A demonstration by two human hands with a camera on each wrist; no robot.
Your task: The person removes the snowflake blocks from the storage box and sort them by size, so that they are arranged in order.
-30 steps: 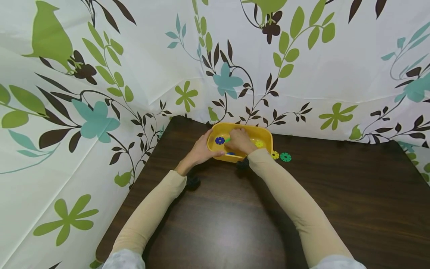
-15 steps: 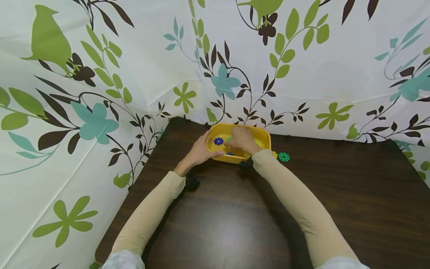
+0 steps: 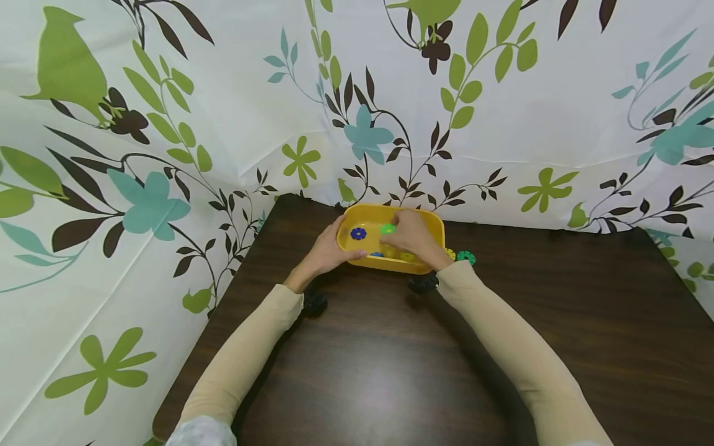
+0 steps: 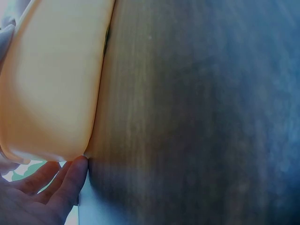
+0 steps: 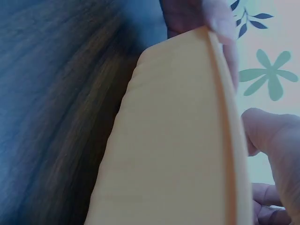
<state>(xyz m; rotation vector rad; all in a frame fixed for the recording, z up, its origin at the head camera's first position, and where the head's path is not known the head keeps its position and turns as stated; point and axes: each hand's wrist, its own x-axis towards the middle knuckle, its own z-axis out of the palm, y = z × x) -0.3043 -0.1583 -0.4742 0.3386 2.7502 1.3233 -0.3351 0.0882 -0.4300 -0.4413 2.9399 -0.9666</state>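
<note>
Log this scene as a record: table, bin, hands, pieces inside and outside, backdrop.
table: dark brown
bin: yellow, on the table
left hand: grips the bin's left end
right hand: in the bin at a light green disc; grip unclear
other pieces inside: dark blue disc, blue disc, yellow disc
pieces outside: second yellow disc, green disc, right of the bin
backdrop: white with leaf, flower and bird print

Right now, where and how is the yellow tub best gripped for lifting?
The yellow tub is probably best gripped by the rim at its two short ends, one hand from each side: it is longer than wide, with a lip along its top. The left hand grips the left end; a green disc lies near the right.
</note>
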